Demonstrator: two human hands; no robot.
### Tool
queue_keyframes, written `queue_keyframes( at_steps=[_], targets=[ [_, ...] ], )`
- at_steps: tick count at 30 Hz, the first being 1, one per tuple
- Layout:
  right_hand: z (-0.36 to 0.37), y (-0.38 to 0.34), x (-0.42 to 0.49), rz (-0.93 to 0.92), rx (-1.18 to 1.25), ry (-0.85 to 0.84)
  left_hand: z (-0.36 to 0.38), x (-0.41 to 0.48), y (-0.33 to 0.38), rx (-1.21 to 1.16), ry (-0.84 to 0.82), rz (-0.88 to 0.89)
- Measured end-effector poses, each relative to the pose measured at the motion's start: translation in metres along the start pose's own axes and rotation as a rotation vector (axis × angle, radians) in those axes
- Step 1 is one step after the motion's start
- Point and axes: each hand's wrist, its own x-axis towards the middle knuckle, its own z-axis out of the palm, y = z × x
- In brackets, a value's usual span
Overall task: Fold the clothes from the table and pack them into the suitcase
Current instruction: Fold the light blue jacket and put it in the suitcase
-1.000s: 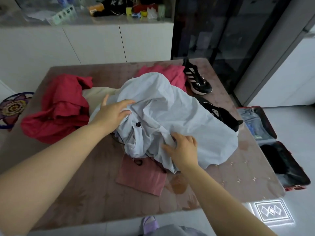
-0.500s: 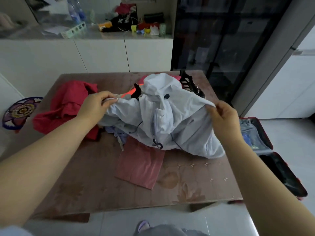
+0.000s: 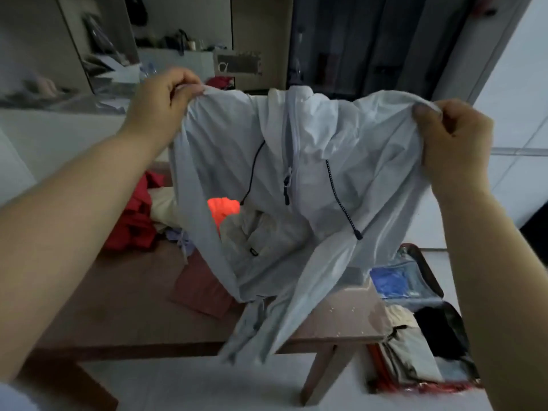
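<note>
**Pale hooded jacket held aloft over the bench**

Grip, left hand (image 3: 166, 96): thumb and curled fingers pinching a fold at one shoulder of the jacket (image 3: 326, 161). Grip, right hand (image 3: 453, 129): same pinch at the other shoulder.

Position: stretched between the two pinches, raised above the bench (image 3: 118, 307), zip (image 3: 287, 179) side toward the camera, two dark drawcords (image 3: 341, 200) dangling. Sleeves and hem trailing down past the near edge of the bench, blurred at the ends.

Handling, as a judgement: thin, light, soft shell fabric, probably slick. No stiffness at all; sags wherever unsupported. Likely to slide out of its own folds, so worth pressing flat on the bench after each fold.

Where to take hold: shoulder seams for spreading it flat, then cuffs to bring the sleeves across, then hem to fold upward. Cords and zip pull better tucked inside, away from snags.

Elsewhere on the bench, behind the jacket: red garment (image 3: 133, 223), cream garment (image 3: 161, 207), bright orange item (image 3: 222, 207), kind not clear. Near side of the bench: flat dusty-pink cloth (image 3: 198, 292).

Right of the bench, on the floor: suitcase (image 3: 415, 253) lying open, a few pieces already inside.
</note>
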Motion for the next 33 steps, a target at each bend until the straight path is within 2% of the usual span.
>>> queue_keyframes(
  at_steps=[3, 5, 8, 10, 12, 14, 16, 18, 22, 24, 25, 27, 28, 31, 33],
  targets=[
    [-0.022, -0.018, 0.01, -0.063, -0.003, 0.012, -0.019, 0.012, 0.03, 0.026, 0.045, 0.033],
    [-0.034, -0.03, 0.013, -0.089, -0.047, -0.073, -0.029, 0.016, 0.045, 0.064, 0.039, 0.061],
    [-0.053, -0.046, 0.011, -0.072, -0.118, -0.407, -0.047, 0.021, 0.065, 0.139, 0.056, 0.104],
    [-0.062, -0.051, 0.011, -0.032, -0.179, -0.581, -0.064, 0.024, 0.076, 0.17, 0.123, 0.106],
    [-0.061, -0.048, 0.016, -0.03, -0.23, -0.581, -0.079, 0.027, 0.081, 0.179, 0.196, 0.053],
    [-0.054, -0.041, 0.021, -0.054, -0.252, -0.461, -0.086, 0.028, 0.088, 0.167, 0.169, 0.033],
    [-0.046, -0.032, 0.026, -0.071, -0.236, -0.336, -0.085, 0.023, 0.098, 0.18, -0.054, 0.048],
    [-0.04, -0.019, 0.03, -0.039, -0.2, -0.271, -0.08, 0.017, 0.103, 0.335, -0.319, 0.028],
    [-0.026, 0.011, 0.032, 0.085, -0.194, -0.202, -0.051, -0.009, 0.086, 0.511, -0.927, -0.208],
    [-0.016, 0.023, 0.029, 0.127, -0.198, -0.203, -0.026, -0.025, 0.065, 0.624, -1.109, -0.238],
    [-0.011, 0.027, 0.027, 0.148, -0.206, -0.209, -0.013, -0.032, 0.054, 0.656, -1.128, -0.234],
    [-0.003, 0.037, 0.023, 0.196, -0.213, -0.22, 0.009, -0.043, 0.031, 0.608, -1.059, -0.236],
    [-0.001, 0.042, 0.022, 0.219, -0.212, -0.225, 0.017, -0.049, 0.023, 0.503, -0.997, -0.28],
    [0.001, 0.054, 0.019, 0.248, -0.221, -0.235, 0.032, -0.06, 0.008, -0.037, -0.74, -0.633],
    [0.001, 0.059, 0.019, 0.255, -0.218, -0.228, 0.039, -0.059, 0.002, -0.317, -0.529, -0.799]
  ],
)
